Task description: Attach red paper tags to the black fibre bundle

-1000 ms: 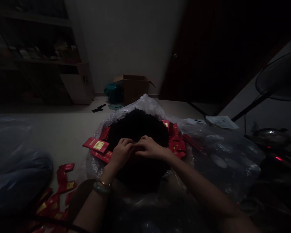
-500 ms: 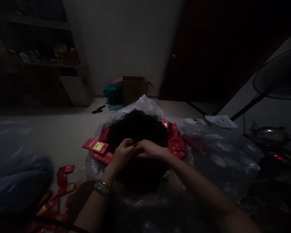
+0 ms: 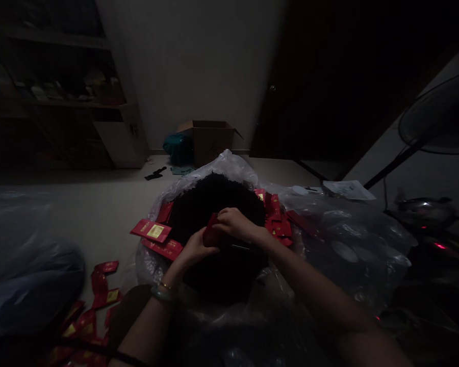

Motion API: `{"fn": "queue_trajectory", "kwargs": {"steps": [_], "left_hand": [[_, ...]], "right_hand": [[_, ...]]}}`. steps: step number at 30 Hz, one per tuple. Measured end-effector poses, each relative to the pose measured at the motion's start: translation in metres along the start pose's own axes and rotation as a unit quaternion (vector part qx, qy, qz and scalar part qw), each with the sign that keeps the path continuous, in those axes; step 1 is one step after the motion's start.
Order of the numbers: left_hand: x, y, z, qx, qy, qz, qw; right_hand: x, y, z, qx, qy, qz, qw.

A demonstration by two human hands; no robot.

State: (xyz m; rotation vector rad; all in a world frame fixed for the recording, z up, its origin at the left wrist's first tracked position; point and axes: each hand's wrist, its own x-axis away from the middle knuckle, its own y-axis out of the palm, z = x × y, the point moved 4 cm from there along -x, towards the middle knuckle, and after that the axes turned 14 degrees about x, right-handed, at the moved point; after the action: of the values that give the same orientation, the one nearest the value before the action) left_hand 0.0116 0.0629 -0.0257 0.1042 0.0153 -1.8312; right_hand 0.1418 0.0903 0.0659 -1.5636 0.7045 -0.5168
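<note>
My left hand and my right hand meet over a dark heap of loose stuff lying on a clear plastic sheet. Both hands are closed on a small red packet, the left from below, the right from above. Red packets with gold labels lie at the heap's left edge, and more red packets at its right edge. The room is dim and what the heap is made of is hard to make out.
Several red packets are scattered on the floor at lower left, next to a bluish plastic bag. An open cardboard box stands by the far wall, shelves at left, a fan at right.
Earlier both hands pinched something small over the heap. Now the left hand has dropped a little and a red packet shows between the two hands.
</note>
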Motion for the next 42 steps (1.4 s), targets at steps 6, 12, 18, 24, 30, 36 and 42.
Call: {"fn": "queue_trajectory", "kwargs": {"steps": [6, 12, 18, 24, 30, 36, 42], "left_hand": [[0.005, 0.016, -0.001, 0.091, -0.102, -0.011, 0.991], [0.005, 0.016, 0.012, 0.142, -0.066, 0.011, 0.988], [0.003, 0.013, 0.011, 0.127, -0.052, 0.064, 0.988], [0.003, 0.014, 0.016, 0.161, -0.037, 0.063, 0.984], [0.005, 0.014, 0.018, 0.163, -0.036, 0.039, 0.985], [0.002, 0.006, 0.017, 0.156, -0.004, 0.109, 0.982], [0.004, 0.006, 0.017, 0.205, -0.039, 0.111, 0.972]], "right_hand": [[0.005, -0.007, 0.001, -0.148, 0.002, -0.049, 0.988], [0.004, -0.006, -0.003, -0.127, 0.005, -0.011, 0.992], [0.007, -0.014, -0.009, -0.034, -0.001, 0.085, 0.996], [0.012, -0.017, -0.002, -0.119, 0.034, 0.182, 0.976], [0.012, 0.001, 0.011, -0.238, 0.140, 0.163, 0.947], [0.010, 0.009, 0.011, -0.303, 0.142, 0.116, 0.935], [0.006, 0.013, 0.011, -0.312, 0.144, 0.113, 0.932]]}}
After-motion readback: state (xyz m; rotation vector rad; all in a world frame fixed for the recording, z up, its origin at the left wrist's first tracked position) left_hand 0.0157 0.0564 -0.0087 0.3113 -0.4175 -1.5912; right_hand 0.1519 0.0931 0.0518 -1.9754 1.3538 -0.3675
